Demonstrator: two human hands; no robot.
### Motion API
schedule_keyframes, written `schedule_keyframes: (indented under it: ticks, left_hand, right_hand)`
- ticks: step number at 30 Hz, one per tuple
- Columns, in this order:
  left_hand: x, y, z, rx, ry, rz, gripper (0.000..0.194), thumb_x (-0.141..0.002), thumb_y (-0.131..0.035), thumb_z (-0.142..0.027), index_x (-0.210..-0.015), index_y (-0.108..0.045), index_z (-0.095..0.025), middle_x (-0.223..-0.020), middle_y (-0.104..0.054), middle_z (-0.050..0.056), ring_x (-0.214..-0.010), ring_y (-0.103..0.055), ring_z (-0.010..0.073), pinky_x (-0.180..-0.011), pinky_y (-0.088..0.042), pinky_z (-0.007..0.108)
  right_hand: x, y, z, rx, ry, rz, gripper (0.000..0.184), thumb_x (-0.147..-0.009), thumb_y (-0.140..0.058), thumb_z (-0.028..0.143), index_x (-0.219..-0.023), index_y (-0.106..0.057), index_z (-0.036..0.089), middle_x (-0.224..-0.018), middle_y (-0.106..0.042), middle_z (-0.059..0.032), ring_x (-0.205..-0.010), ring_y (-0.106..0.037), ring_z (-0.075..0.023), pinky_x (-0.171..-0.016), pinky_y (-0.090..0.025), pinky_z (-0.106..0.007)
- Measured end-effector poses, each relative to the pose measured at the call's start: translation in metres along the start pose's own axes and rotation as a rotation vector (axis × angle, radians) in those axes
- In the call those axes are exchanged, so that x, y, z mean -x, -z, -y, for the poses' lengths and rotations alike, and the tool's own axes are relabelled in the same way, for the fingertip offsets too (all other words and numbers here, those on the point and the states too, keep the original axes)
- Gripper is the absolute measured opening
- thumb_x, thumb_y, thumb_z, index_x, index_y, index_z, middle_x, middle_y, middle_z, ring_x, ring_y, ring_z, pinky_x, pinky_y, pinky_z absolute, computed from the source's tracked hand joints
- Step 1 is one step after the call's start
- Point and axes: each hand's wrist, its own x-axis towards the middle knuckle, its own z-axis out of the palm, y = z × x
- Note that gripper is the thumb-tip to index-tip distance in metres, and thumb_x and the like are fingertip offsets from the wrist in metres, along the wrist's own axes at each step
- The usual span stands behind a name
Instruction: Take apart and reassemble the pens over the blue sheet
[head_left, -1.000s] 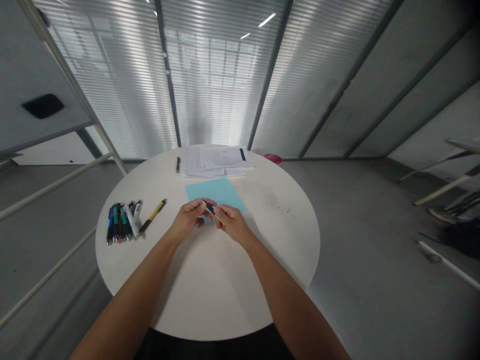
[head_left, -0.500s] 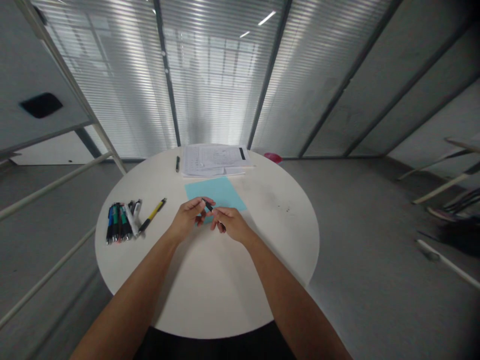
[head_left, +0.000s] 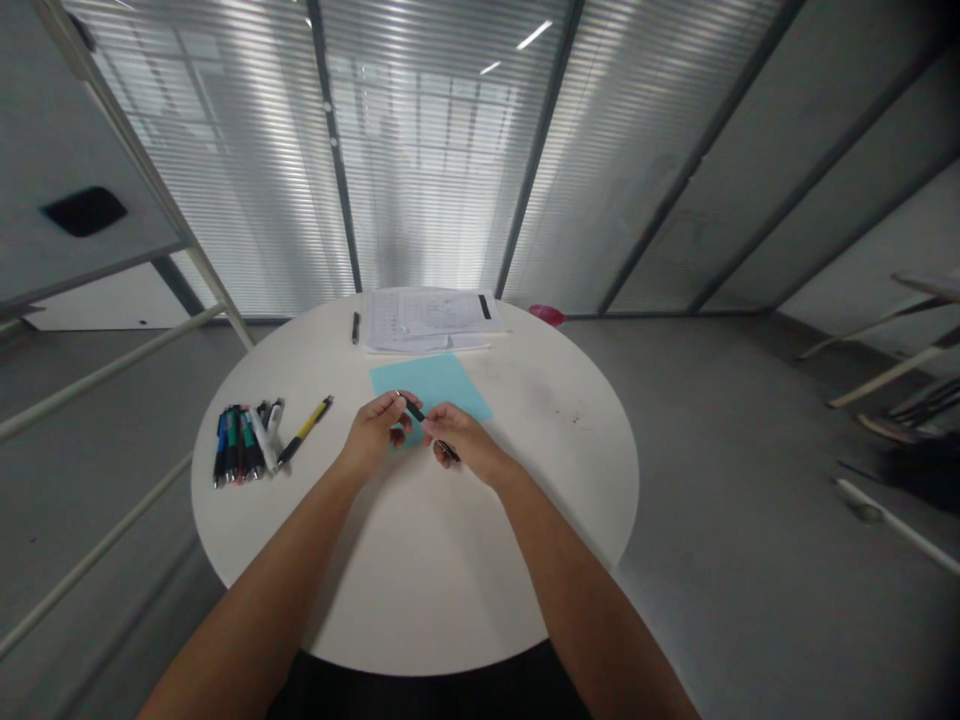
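My left hand (head_left: 373,430) is closed, pinching the upper end of a black pen (head_left: 413,409) between thumb and fingers. Closed on the lower part is my right hand (head_left: 465,440), with thumb and forefinger near the pen's middle. A dark, shiny-tipped end sticks out under the right fingers. Those fingers hide the stretch between, so I cannot tell whether it is one piece or two. Both hands are raised over the near edge of a light blue sheet (head_left: 450,375) on the round white table (head_left: 420,580).
Several pens (head_left: 244,440) lie in a group at the table's left, beside a yellow and black pen (head_left: 306,430). Printed papers (head_left: 431,318) are stacked at the back, with a dark pen (head_left: 355,328) to their left. Small dark specks (head_left: 576,418) dot the right side.
More of the black barrel shows between my hands, and more of the dark end shows below my right fingers. My right hand has shifted slightly; the left has barely moved.
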Motion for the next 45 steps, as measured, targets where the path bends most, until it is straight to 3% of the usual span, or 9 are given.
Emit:
schedule_keyframes:
  ticks: [10, 14, 17, 22, 27, 32, 38, 43, 45]
  left_hand:
    - [0.003, 0.001, -0.005, 0.038, 0.023, 0.048, 0.036, -0.08, -0.061, -0.047, -0.095, -0.063, -0.014, -0.07, -0.057, 0.003, -0.059, -0.052, 0.0106, -0.045, -0.036, 0.019]
    - [0.003, 0.0, -0.007, 0.085, 0.024, 0.067, 0.033, -0.081, -0.061, -0.044, -0.095, -0.062, -0.015, -0.079, -0.059, 0.004, -0.06, -0.053, 0.0101, -0.044, -0.035, 0.019]
    - [0.003, -0.001, -0.007, 0.101, 0.027, 0.06, 0.032, -0.082, -0.061, -0.043, -0.095, -0.062, -0.015, -0.082, -0.06, 0.005, -0.062, -0.053, 0.0103, -0.044, -0.034, 0.019]
    - [0.004, -0.001, -0.007, 0.078, 0.047, 0.075, 0.032, -0.082, -0.06, -0.043, -0.098, -0.062, -0.015, -0.081, -0.06, 0.005, -0.062, -0.054, 0.0107, -0.045, -0.035, 0.019]
    - [0.003, -0.002, -0.007, 0.072, 0.029, 0.034, 0.03, -0.081, -0.061, -0.042, -0.096, -0.063, -0.015, -0.086, -0.06, 0.006, -0.062, -0.053, 0.0099, -0.044, -0.035, 0.019]
    - [0.002, -0.001, -0.006, 0.062, 0.042, 0.052, 0.032, -0.083, -0.059, -0.043, -0.098, -0.063, -0.015, -0.074, -0.059, 0.004, -0.06, -0.053, 0.0106, -0.045, -0.036, 0.019]
    - [0.001, -0.001, -0.004, 0.102, 0.017, 0.024, 0.03, -0.081, -0.061, -0.042, -0.094, -0.063, -0.015, -0.079, -0.057, 0.003, -0.058, -0.051, 0.0088, -0.042, -0.032, 0.018]
    - [0.001, -0.002, -0.004, 0.106, 0.048, 0.044, 0.03, -0.082, -0.061, -0.042, -0.096, -0.063, -0.016, -0.075, -0.058, 0.003, -0.059, -0.053, 0.0102, -0.043, -0.035, 0.018]
    - [0.0, -0.002, -0.004, 0.119, 0.047, 0.022, 0.03, -0.081, -0.062, -0.042, -0.096, -0.063, -0.016, -0.083, -0.06, 0.005, -0.059, -0.053, 0.0094, -0.043, -0.034, 0.018]
  right_hand:
    - [0.0, -0.003, -0.002, 0.057, 0.106, 0.07, 0.037, -0.083, -0.049, 0.054, -0.082, -0.054, 0.017, -0.065, -0.06, 0.0019, -0.036, -0.036, -0.004, -0.036, -0.024, -0.02]
    - [0.003, -0.005, 0.0, 0.022, 0.093, -0.039, 0.034, -0.075, -0.064, 0.05, -0.084, -0.049, 0.021, -0.059, -0.051, 0.009, -0.034, -0.029, -0.0031, -0.033, -0.018, -0.019]
    - [0.001, -0.004, -0.002, 0.088, 0.126, -0.086, 0.034, -0.074, -0.065, 0.049, -0.079, -0.047, 0.021, -0.048, -0.042, 0.0116, -0.034, -0.031, -0.0045, -0.035, -0.021, -0.019]
    - [0.0, -0.003, -0.003, 0.149, 0.157, -0.038, 0.039, -0.082, -0.049, 0.056, -0.075, -0.052, 0.018, -0.058, -0.052, 0.0049, -0.037, -0.035, -0.0045, -0.037, -0.023, -0.02]
    - [0.001, -0.003, -0.003, 0.188, 0.177, -0.137, 0.032, -0.074, -0.065, 0.049, -0.079, -0.051, 0.02, -0.057, -0.049, 0.0081, -0.041, -0.037, -0.005, -0.04, -0.026, -0.019]
    - [0.001, -0.003, -0.003, 0.205, 0.18, -0.038, 0.038, -0.086, -0.046, 0.053, -0.079, -0.055, 0.017, -0.06, -0.053, 0.0042, -0.04, -0.039, -0.0051, -0.038, -0.027, -0.02]
    - [-0.003, -0.003, -0.009, 0.14, 0.188, -0.108, 0.033, -0.075, -0.064, 0.049, -0.084, -0.049, 0.02, -0.065, -0.055, 0.0071, -0.037, -0.04, -0.0038, -0.035, -0.028, -0.018]
    - [-0.002, -0.002, -0.009, 0.139, 0.113, -0.004, 0.042, -0.086, -0.042, 0.058, -0.084, -0.054, 0.018, -0.06, -0.058, 0.0022, -0.036, -0.044, -0.0061, -0.034, -0.028, -0.019]
    - [-0.003, -0.002, -0.01, 0.144, 0.117, -0.029, 0.039, -0.084, -0.047, 0.057, -0.085, -0.053, 0.019, -0.065, -0.058, 0.0034, -0.036, -0.042, -0.0049, -0.033, -0.028, -0.018]
